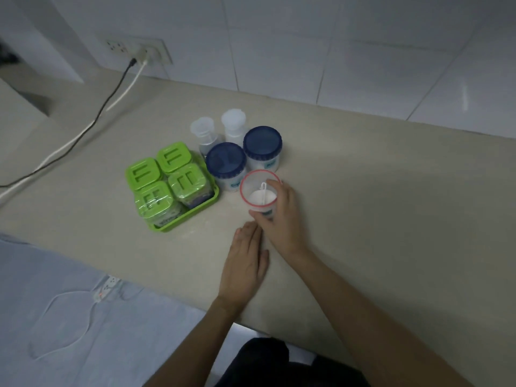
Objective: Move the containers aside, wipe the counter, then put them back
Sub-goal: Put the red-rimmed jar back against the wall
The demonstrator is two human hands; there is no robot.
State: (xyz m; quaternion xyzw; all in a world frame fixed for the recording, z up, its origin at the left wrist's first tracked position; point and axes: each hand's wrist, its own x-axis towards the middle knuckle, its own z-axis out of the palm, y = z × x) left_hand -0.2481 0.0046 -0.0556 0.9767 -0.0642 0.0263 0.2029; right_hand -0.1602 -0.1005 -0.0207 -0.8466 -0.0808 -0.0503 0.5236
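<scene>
My right hand [280,216] grips a clear jar with a red rim [258,188] that holds white powder and a small scoop; the jar stands on the beige counter [377,205]. My left hand [245,261] lies flat on the counter just below the jar, fingers together. Behind the jar stand two blue-lidded jars [226,163] [262,143] and two clear plastic bottles [203,129] [234,121]. To the left, a green tray [190,216] carries several green-lidded square containers [167,185].
A black cable and a white cable [83,132] run from a wall socket [139,50] across the counter's left side. Tiled wall behind. The counter's front edge runs diagonally at lower left; below it lies a power strip [107,286] on a blue-grey surface.
</scene>
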